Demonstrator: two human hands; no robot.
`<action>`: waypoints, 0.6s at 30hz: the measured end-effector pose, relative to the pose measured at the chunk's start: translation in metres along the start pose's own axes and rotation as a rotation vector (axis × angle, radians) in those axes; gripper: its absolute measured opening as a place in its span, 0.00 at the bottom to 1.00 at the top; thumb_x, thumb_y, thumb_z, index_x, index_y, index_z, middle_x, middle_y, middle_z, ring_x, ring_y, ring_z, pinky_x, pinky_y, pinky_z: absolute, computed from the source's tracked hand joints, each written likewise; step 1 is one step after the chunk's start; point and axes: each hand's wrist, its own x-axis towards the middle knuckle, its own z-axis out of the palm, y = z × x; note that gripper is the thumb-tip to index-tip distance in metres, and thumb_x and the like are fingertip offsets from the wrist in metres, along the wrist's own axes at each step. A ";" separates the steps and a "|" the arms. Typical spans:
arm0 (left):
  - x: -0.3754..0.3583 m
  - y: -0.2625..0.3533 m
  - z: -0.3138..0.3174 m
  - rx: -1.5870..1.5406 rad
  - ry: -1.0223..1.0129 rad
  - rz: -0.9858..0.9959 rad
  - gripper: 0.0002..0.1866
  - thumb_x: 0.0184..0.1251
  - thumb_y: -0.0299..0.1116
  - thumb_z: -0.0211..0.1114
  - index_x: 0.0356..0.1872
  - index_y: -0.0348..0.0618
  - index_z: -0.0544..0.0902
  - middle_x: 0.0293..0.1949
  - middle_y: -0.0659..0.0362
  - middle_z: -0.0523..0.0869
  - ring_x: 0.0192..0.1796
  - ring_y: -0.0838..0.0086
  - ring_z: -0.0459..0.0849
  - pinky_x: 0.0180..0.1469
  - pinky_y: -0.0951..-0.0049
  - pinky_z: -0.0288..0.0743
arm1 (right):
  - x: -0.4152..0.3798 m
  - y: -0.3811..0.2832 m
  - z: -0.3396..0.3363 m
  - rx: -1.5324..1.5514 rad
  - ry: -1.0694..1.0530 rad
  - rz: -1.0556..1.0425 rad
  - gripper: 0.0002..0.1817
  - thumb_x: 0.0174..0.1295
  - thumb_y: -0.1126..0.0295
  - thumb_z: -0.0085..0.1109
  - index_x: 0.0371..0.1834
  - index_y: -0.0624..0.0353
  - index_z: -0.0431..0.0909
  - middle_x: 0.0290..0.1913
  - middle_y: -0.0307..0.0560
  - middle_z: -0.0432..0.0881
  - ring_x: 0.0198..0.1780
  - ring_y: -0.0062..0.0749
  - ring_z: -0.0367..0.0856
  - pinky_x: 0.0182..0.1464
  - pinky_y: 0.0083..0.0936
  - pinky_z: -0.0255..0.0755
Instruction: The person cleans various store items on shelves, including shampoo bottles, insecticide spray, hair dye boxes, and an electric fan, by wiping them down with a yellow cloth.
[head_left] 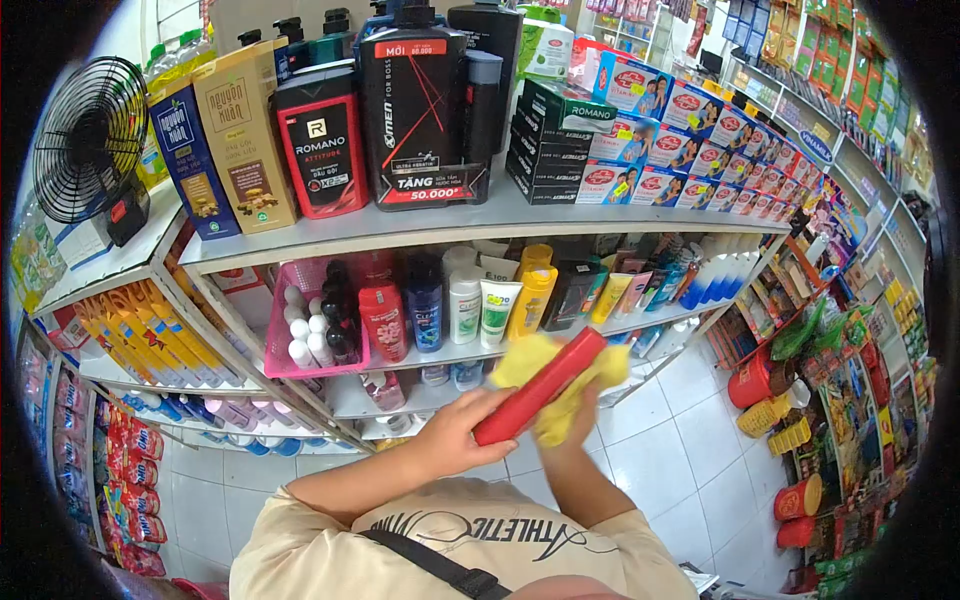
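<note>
My left hand (462, 432) grips the lower end of a slim red bottle (540, 388), which is tilted up to the right in front of my chest. A yellow cloth (527, 362) is bunched around the bottle's upper part, showing on both sides of it. My right hand (578, 425) holds this cloth against the bottle's right side; its fingers are partly covered and a little blurred. Just beyond the bottle, a yellow bottle (534, 300) and a white and green tube (497, 312) stand on the middle shelf.
Boxed soap (640, 140), a black X-Men bottle (418, 120) and a red and black Romano bottle (319, 145) stand on the top shelf (480, 222). A pink basket (285, 340) holds small bottles below. A black fan (92, 140) stands left. Stocked shelves line the right aisle.
</note>
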 end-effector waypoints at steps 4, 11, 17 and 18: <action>0.003 0.012 0.001 -0.134 -0.126 -0.163 0.37 0.52 0.40 0.66 0.62 0.38 0.60 0.41 0.44 0.79 0.42 0.52 0.79 0.45 0.63 0.72 | 0.010 -0.021 0.011 -0.142 0.089 -0.021 0.31 0.64 0.54 0.45 0.65 0.59 0.50 0.59 0.47 0.65 0.57 0.35 0.68 0.58 0.32 0.63; 0.016 -0.009 -0.002 -0.052 0.191 0.157 0.33 0.54 0.33 0.62 0.61 0.33 0.61 0.48 0.44 0.75 0.49 0.53 0.76 0.50 0.63 0.69 | -0.013 0.018 -0.006 -0.188 -0.278 -0.234 0.41 0.58 0.55 0.54 0.68 0.61 0.42 0.65 0.49 0.55 0.64 0.36 0.58 0.65 0.34 0.53; -0.003 -0.012 0.012 -0.452 -0.044 -0.048 0.24 0.60 0.28 0.58 0.59 0.37 0.65 0.52 0.48 0.73 0.51 0.64 0.75 0.46 0.72 0.73 | -0.009 -0.035 0.022 -0.254 -0.262 -0.077 0.43 0.55 0.63 0.54 0.68 0.66 0.39 0.63 0.52 0.59 0.61 0.35 0.64 0.60 0.32 0.60; -0.009 -0.020 0.021 -0.538 -0.026 -0.077 0.25 0.59 0.27 0.60 0.59 0.37 0.65 0.53 0.49 0.73 0.51 0.65 0.75 0.45 0.72 0.74 | -0.009 -0.034 0.021 -0.302 -0.295 -0.088 0.44 0.54 0.63 0.55 0.68 0.65 0.39 0.63 0.52 0.58 0.61 0.35 0.64 0.61 0.32 0.60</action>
